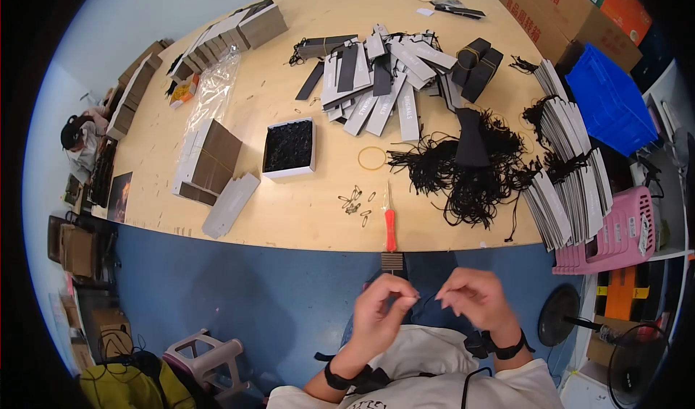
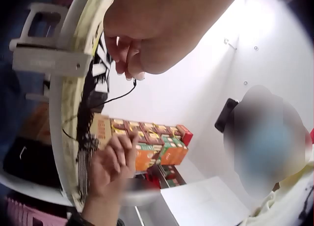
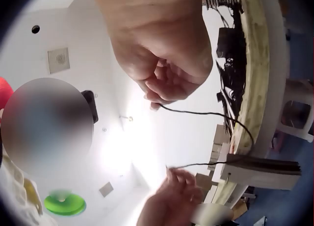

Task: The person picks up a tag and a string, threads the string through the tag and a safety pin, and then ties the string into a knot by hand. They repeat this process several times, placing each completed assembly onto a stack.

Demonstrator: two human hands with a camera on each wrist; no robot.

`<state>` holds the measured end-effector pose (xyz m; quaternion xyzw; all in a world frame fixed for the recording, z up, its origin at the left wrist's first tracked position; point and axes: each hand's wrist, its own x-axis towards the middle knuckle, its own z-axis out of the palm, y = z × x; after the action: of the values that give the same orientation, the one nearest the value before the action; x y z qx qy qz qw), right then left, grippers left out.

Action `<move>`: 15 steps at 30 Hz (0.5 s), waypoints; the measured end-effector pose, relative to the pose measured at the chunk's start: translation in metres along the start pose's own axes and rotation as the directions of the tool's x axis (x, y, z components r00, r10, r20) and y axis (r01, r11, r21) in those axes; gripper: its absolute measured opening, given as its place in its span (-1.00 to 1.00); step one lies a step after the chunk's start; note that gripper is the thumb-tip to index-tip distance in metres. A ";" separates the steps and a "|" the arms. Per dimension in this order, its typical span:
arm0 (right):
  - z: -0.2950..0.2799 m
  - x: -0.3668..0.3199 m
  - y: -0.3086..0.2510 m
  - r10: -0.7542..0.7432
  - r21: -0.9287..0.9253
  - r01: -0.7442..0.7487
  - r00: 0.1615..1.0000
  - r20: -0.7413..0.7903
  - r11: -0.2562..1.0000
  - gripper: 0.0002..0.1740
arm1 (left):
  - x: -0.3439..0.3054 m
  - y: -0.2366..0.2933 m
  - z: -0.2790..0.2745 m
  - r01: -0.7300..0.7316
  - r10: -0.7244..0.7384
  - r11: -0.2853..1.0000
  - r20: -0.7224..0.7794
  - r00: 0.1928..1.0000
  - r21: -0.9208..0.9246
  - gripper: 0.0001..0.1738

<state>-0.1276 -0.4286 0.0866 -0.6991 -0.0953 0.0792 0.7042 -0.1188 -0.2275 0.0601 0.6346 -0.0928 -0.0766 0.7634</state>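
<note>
My left hand (image 1: 384,308) pinches one end of a thin black cord (image 3: 196,112) between thumb and fingertips. The other end of the cord is pinched by my right hand (image 1: 479,300), a short way to the right. Between them the cord loops slackly, passing close to the table's edge in the right wrist view. There a small stack of tags (image 3: 262,173) sticks out over the edge, overlapping the cord in that view. From the head it shows end-on as a striped block (image 1: 392,263), just below a red-handled awl (image 1: 391,228).
Loose pins (image 1: 352,203) and a rubber band (image 1: 372,158) lie near the awl. Beyond are a box of black bits (image 1: 313,155), a heap of printed tags (image 1: 409,116), and tangled black cords (image 1: 470,192). Banded tags (image 1: 217,152) stand left, corded tags (image 1: 568,127) right.
</note>
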 end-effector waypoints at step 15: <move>0.016 -0.007 0.009 -0.113 -0.424 0.106 0.994 0.009 0.900 -0.97 | -0.003 -0.011 0.016 0.134 -0.120 0.961 0.071 0.990 -0.243 -0.92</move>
<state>-0.1383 -0.4149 0.0774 -0.8294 -0.1437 0.0115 0.5398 -0.1254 -0.2443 0.0518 0.5370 -0.0629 -0.1539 0.8270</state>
